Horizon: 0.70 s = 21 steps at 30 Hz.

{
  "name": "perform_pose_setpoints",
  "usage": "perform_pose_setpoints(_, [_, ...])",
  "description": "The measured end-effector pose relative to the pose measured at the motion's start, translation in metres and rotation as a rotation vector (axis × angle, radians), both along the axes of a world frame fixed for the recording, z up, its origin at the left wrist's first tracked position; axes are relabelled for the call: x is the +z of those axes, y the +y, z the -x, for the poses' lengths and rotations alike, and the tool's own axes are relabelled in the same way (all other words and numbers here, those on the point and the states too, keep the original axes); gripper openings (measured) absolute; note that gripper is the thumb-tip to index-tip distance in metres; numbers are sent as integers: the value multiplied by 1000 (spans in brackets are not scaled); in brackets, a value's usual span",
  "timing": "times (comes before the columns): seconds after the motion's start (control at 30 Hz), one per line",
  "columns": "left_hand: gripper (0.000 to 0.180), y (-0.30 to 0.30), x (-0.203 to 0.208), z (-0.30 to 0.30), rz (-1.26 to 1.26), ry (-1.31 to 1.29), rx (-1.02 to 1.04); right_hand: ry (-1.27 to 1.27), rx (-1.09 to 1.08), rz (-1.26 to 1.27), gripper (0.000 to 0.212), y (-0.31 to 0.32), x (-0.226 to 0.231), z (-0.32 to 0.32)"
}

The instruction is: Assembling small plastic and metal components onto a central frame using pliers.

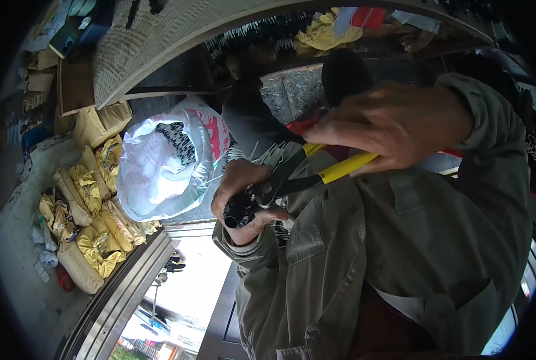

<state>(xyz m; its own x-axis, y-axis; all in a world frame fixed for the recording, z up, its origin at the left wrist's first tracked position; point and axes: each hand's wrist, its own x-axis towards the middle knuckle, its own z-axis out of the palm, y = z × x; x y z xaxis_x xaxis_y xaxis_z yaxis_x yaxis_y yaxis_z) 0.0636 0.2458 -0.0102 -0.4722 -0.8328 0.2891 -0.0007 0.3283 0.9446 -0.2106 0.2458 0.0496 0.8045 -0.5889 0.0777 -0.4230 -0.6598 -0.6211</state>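
Pliers (301,185) sit between the right hand (394,127), gripping 2 yellow handles (349,167), and the left hand (239,179), clasping a black piece (234,215) near their pivot (266,188). Likely stiff; best held by those handles.

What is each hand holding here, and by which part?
The right hand holds a tool by its yellow handles; the left hand, a black round-ended piece, its exact hold unclear.

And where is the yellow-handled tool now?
In the head view, the yellow-handled tool reaches rightward from the centre, handles in the right hand, other end at the left hand.
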Motion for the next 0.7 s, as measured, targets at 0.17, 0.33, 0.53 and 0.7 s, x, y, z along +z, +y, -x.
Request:
perform_pose_setpoints(0.17, [64, -12, -2, 1, 101, 36, -253, -55, 194, -1202, 52, -24, -5, 9])
perform_pose_setpoints(0.33, [58, 2, -1, 15, -44, 215, 53, -106, 32, -20, 57, -15, 1, 0])
perform_pose_setpoints(0.53, [64, 0, 3, 7, -158, 119, 35, 10, 82, -522, 39, -19, 7, 9])
perform_pose_setpoints(0.7, [57, -5, -2, 11, -8, 122, -94, -133, 42, -824, 48, -28, 5, 12])
